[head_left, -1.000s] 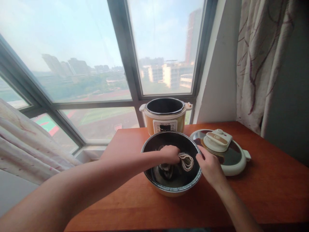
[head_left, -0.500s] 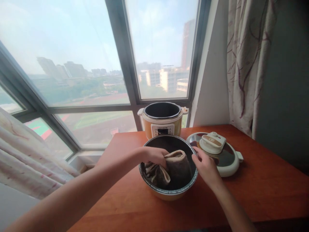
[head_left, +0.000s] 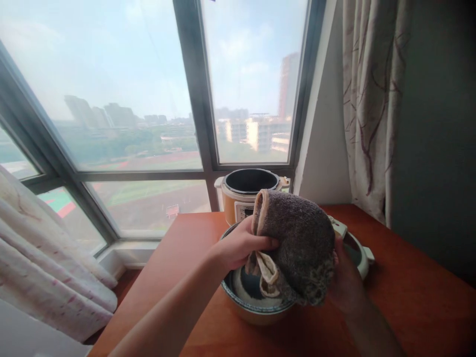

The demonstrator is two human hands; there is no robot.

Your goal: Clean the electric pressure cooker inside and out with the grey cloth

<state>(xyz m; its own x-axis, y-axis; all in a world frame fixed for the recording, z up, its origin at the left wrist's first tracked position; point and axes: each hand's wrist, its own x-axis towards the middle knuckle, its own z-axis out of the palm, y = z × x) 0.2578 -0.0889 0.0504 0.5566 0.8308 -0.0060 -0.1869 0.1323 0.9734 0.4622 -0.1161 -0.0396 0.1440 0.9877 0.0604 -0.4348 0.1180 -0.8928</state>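
A grey-brown cloth (head_left: 297,238) with beige edging is held up above the inner pot (head_left: 260,308). My left hand (head_left: 243,245) grips its left side, thumb across the front and fingers behind. On the cloth's right side is my right hand (head_left: 345,280), touching it from behind; its fingers are mostly hidden by the cloth. The dark-lined inner pot sits on the table just below, partly covered by the cloth and my left hand.
Behind the inner pot stands the cooker body (head_left: 232,201), without its lid. The cooker lid (head_left: 366,255) lies on the reddish-brown table (head_left: 405,277) at the right. A window (head_left: 249,84) rises behind, with curtains (head_left: 372,99) on both sides.
The cloth has come up out of the inner pot in my left hand. My right hand has left the pot's rim and is now at the cloth's right side.
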